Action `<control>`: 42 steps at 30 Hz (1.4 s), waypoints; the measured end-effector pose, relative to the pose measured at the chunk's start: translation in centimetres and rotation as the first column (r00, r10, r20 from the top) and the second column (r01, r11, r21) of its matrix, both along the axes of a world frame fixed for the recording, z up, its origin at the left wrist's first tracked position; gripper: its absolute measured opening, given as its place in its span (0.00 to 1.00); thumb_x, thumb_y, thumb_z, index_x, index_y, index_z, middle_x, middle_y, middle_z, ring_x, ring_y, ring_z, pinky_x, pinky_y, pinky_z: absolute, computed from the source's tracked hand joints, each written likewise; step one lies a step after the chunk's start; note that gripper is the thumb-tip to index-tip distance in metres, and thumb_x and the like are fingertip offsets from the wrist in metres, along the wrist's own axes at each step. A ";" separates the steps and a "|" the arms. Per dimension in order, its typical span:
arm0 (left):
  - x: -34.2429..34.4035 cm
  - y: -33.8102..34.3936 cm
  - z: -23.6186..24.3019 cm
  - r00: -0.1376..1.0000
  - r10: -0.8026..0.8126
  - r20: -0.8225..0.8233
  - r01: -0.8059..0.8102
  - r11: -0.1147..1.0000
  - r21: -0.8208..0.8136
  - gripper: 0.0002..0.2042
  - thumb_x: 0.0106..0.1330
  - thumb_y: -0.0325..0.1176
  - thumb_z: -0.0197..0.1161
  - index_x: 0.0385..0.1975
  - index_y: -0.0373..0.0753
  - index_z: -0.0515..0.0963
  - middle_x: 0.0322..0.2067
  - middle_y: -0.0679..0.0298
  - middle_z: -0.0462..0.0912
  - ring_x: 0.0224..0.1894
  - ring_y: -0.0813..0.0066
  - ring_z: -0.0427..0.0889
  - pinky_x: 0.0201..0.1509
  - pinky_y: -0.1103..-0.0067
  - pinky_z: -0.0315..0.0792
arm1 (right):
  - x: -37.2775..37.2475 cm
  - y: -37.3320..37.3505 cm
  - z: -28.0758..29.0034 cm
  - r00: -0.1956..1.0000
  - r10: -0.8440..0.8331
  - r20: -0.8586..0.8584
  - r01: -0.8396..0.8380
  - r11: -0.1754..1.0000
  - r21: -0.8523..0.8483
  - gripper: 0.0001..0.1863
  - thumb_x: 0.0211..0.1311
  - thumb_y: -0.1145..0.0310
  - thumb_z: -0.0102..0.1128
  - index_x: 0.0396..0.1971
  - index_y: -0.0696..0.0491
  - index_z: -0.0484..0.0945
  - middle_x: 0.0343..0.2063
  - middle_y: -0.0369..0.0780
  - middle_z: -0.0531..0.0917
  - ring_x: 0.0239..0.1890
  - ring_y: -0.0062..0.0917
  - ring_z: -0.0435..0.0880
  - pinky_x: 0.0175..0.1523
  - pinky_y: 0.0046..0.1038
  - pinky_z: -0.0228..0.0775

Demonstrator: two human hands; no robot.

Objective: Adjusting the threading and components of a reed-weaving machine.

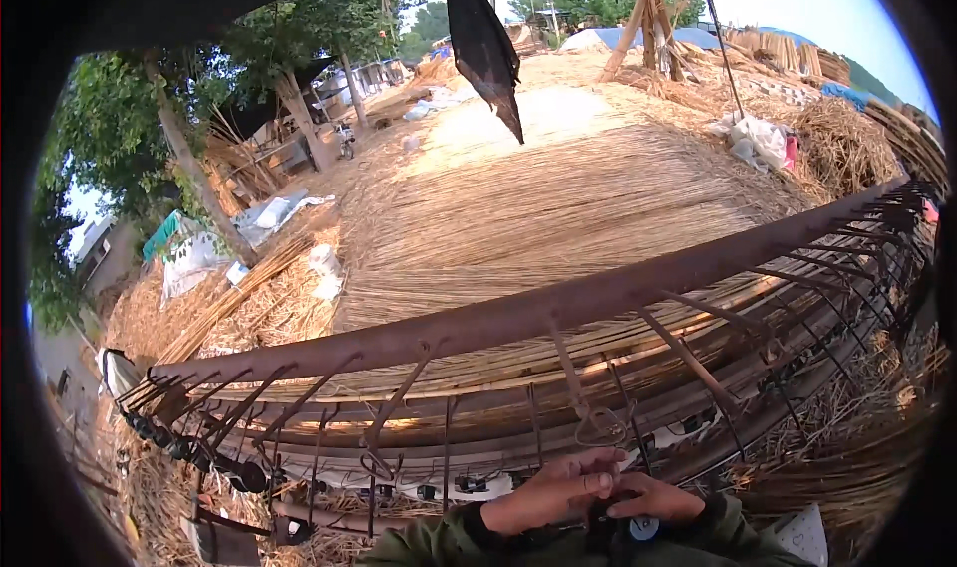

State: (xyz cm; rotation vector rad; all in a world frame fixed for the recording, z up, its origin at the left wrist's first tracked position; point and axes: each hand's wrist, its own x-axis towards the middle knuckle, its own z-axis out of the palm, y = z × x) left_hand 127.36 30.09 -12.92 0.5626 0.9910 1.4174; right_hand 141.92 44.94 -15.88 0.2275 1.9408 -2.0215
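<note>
My left hand (543, 492) and my right hand (656, 497) meet close to my body at the lower middle, fingers bent toward each other. Both look closed, but whatever their fingertips hold is too small or hidden to make out. Just below my right hand is a small round disc (644, 528) with a pale middle, next to something dark. Above the hands, a thin wire loop (600, 427) hangs at the end of a rusty metal rod (565, 368). That rod comes off a long brown metal bar (498, 330) running across in front of me.
Several rods and dark upright wires line the bar, over long reeds (478, 382). Beyond lies a wide reed mat (538, 208). A dark cloth (482, 48) hangs overhead. White plastic sheets (194, 263) and a straw heap (845, 148) flank the mat, with a tree trunk (189, 163) at left.
</note>
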 end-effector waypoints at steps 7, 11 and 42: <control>-12.8 9.3 -10.6 0.890 0.344 0.300 -0.336 0.938 -0.079 0.09 0.62 0.30 0.57 0.37 0.33 0.73 0.31 0.64 0.74 0.33 0.76 0.73 0.40 0.81 0.73 | 4.1 1.6 -0.9 0.953 -0.254 -0.166 0.112 0.802 -0.587 0.27 0.51 0.61 0.60 0.47 0.65 0.70 0.46 0.49 0.76 0.51 0.34 0.73 0.58 0.32 0.61; -18.7 11.1 -16.3 0.875 0.444 -0.194 -0.434 0.896 0.090 0.08 0.60 0.32 0.58 0.26 0.33 0.75 0.24 0.63 0.75 0.28 0.74 0.74 0.35 0.80 0.72 | 5.8 0.7 -2.9 0.895 -0.439 -0.082 0.231 0.611 -0.757 0.34 0.45 0.56 0.63 0.50 0.63 0.68 0.49 0.50 0.72 0.52 0.40 0.72 0.58 0.40 0.62; -14.1 10.6 -17.4 -0.076 0.126 -0.989 0.169 0.979 0.112 0.11 0.53 0.30 0.56 0.35 0.37 0.78 0.39 0.51 0.76 0.48 0.52 0.71 0.56 0.69 0.64 | 7.6 1.8 -0.5 0.484 -0.422 -0.766 -0.243 0.777 -0.581 0.30 0.55 0.47 0.55 0.50 0.54 0.68 0.44 0.42 0.75 0.50 0.37 0.73 0.50 0.55 0.65</control>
